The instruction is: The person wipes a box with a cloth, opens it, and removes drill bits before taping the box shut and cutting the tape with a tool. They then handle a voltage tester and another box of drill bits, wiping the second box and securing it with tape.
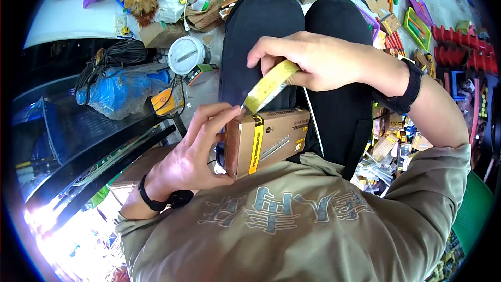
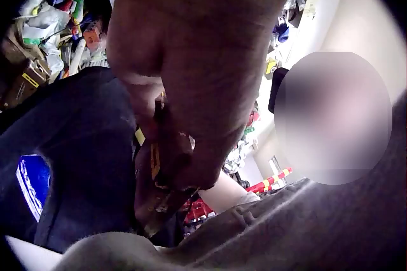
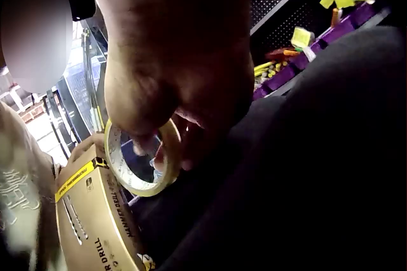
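A brown cardboard box (image 1: 279, 143) with a yellow band and drill-bit pictures lies over the lap in the head view. The left hand (image 1: 195, 149) grips its left end, thumb at the lower corner and fingers at the upper one. Above the box, the right hand (image 1: 321, 65) holds a roll of yellowish clear tape (image 1: 272, 84), whose lower edge is close to the left fingertips and the box's top corner. In the right wrist view the fingers of the right hand (image 3: 178, 106) pass through the tape ring (image 3: 149, 188), beside the box (image 3: 95, 214).
A thin metal rod (image 1: 314, 122) lies against the dark trousers. A white-lidded tub (image 1: 187, 55), a bagged blue object (image 1: 117, 91) and a small orange box (image 1: 167, 102) are at the left. Loose small packs and metal pieces (image 1: 376, 169) lie at the right, with trays (image 1: 416, 28) farther up.
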Tool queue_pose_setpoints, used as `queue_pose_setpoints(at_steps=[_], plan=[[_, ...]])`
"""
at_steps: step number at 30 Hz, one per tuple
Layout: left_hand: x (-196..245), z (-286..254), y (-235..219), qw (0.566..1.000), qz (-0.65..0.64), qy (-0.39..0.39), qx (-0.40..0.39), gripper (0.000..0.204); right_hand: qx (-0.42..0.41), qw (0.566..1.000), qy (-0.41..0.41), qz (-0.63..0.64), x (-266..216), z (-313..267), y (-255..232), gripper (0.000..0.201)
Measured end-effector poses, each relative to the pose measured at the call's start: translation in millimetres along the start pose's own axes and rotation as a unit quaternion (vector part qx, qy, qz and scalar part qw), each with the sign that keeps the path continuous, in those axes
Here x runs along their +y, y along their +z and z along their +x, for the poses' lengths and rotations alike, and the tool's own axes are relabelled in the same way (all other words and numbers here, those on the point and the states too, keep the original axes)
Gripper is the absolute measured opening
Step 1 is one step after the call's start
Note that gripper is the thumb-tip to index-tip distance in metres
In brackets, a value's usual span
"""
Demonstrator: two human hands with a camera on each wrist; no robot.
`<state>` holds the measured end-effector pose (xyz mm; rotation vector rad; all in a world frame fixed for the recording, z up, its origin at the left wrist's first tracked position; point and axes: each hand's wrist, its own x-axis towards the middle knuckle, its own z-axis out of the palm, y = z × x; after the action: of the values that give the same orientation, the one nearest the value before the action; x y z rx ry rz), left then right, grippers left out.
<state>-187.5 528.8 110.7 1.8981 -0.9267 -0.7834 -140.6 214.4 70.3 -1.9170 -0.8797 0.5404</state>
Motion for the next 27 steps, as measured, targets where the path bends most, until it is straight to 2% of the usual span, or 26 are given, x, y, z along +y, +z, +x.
queue_pose_setpoints(at_steps=[1,3,4,6,8,9,11,15,19,22,24,25,27], plan=[[1,0,1,1.0,0.022,-0.019,0.001,0.102,0.001,1.0,0.0,0.0,-1,1,0,0.042],[0,1,2,1.0,0.019,-0.015,0.012,0.101,0.069,0.986,-0.093,-0.116,-1,2,0,0.047],[0,1,1,1.0,0.018,-0.019,0.014,0.1,0.069,0.987,-0.093,-0.115,-2,2,-2,0.047],[-2,0,0,0.999,0.016,-0.024,0.017,0.099,0.022,0.978,-0.113,-0.174,-6,-1,-9,0.053],[-9,2,1,0.996,0.074,0.046,0.031,0.098,-0.033,0.96,-0.113,-0.255,-12,-1,-16,0.055],[-14,2,-1,0.996,0.074,0.045,0.03,0.098,-0.032,0.96,-0.114,-0.254,-13,-2,-17,0.055],[-23,3,-4,0.987,0.108,0.117,0.023,0.099,-0.058,0.956,-0.116,-0.264,-14,-2,-17,0.052],[-30,7,-6,0.991,0.071,0.117,-0.008,0.102,-0.075,0.972,-0.076,-0.208,-15,-5,-14,0.052],[-18,14,-9,0.988,0.116,0.096,-0.021,0.101,-0.052,0.981,-0.091,-0.16,-8,-9,-15,0.053],[-14,18,-7,0.985,0.155,0.062,-0.036,0.103,-0.058,0.982,-0.06,-0.167,-6,-11,-9,0.054],[-20,20,-4,0.988,0.121,0.092,-0.032,0.104,0.039,0.989,-0.043,-0.137,-1,-12,0,0.048],[-20,20,-2,0.988,0.121,0.093,-0.033,0.104,0.04,0.989,-0.042,-0.138,-2,-13,0,0.048],[-19,19,1,0.985,0.137,0.101,0.001,0.102,0.023,0.992,0.039,-0.117,-4,-15,2,0.043]])
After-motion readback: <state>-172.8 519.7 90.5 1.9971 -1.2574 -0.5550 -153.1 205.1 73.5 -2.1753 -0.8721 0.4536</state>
